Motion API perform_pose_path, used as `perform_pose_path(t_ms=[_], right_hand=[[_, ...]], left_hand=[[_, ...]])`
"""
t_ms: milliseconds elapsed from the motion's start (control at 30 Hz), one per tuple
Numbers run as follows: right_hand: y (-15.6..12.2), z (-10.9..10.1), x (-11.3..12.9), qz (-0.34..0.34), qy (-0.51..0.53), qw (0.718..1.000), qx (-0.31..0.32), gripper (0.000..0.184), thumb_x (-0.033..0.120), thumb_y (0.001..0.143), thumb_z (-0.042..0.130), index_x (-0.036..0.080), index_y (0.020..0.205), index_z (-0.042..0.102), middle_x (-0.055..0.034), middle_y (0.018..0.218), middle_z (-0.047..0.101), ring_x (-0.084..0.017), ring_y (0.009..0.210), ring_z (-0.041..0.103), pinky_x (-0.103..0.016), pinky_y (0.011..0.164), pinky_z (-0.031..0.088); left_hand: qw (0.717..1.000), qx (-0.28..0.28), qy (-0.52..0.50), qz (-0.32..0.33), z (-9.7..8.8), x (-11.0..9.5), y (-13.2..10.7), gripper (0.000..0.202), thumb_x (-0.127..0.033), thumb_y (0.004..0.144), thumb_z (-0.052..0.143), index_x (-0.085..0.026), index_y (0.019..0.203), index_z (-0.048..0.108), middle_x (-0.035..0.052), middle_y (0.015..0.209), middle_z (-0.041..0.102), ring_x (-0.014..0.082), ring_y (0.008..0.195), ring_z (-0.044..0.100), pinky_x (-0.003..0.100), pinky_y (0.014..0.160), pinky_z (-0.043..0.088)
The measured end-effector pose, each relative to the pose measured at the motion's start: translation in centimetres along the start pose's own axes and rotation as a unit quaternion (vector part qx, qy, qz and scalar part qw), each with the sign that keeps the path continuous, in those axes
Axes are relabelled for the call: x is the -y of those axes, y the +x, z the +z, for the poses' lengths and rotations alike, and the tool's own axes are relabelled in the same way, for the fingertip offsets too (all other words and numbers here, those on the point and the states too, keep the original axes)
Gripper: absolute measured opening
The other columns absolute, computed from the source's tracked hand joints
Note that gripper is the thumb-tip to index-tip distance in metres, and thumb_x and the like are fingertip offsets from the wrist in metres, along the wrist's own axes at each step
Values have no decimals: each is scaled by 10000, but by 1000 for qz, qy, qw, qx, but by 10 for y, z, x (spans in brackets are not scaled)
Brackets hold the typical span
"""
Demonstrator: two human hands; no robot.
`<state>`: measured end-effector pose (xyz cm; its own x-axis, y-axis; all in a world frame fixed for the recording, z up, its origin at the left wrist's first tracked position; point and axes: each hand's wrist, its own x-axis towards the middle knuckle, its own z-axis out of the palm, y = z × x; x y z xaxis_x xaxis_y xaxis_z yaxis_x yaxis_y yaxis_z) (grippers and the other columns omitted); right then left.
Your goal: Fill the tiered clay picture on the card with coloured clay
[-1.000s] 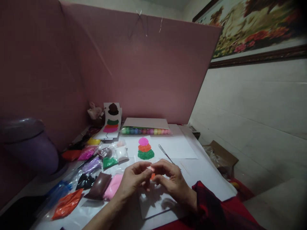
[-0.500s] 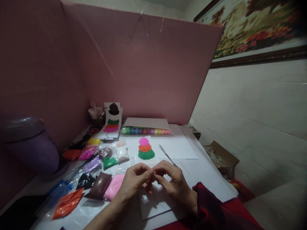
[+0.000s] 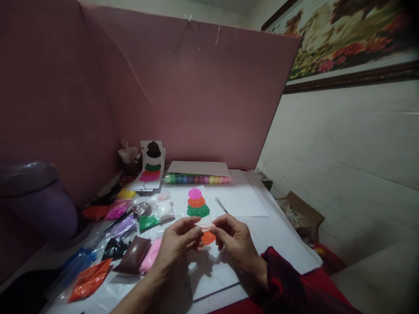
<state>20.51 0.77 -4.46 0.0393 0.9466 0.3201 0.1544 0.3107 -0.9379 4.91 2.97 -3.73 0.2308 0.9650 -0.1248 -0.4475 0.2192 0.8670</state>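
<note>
Left hand (image 3: 176, 245) and right hand (image 3: 236, 242), fingers clamped on one pale clay bit (image 3: 205, 224)

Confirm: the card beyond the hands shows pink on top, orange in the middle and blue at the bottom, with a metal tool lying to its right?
Not blue: in the head view the bottom band on the card is green. Pink on top, orange in the middle and the metal tool to its right are correct.
</note>
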Motion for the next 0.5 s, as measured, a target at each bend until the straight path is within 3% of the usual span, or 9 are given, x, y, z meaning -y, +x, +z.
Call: perform_pose_path(t_ms=[133,233,367,500], right_hand=[[-3,-1,2,-47,-2,997,68,197,310,888,507,155,880,629,-17,664,604,-119,540,573,-239,510,489],[-4,-2,5,-89,-11,991,101,213,303,900,484,164,922,645,-45,778,608,-130,600,592,-258,550,509],[-4,-1,7,-90,-26,992,89,106,252,836,595,169,869,652,-28,779,597,-123,600,579,-253,562,501],[-6,0,8,-80,-21,993,82,76,188,828,581,176,902,590,-14,755,606,-135,628,595,-248,555,505]], left_hand=[[993,80,77,-32,-1,2,0,371,-344,625,779,-125,908,677,30,628,646,111,466,554,233,452,454],[985,126,114,-18,-3,2,0,289,-345,695,727,-122,875,687,41,655,658,102,484,552,217,469,438],[987,115,110,1,-5,3,1,283,-374,680,730,-116,782,679,33,597,646,107,452,539,222,445,441],[989,101,112,-10,-4,4,2,326,-414,655,737,-122,786,675,16,556,634,103,386,520,217,389,423]])
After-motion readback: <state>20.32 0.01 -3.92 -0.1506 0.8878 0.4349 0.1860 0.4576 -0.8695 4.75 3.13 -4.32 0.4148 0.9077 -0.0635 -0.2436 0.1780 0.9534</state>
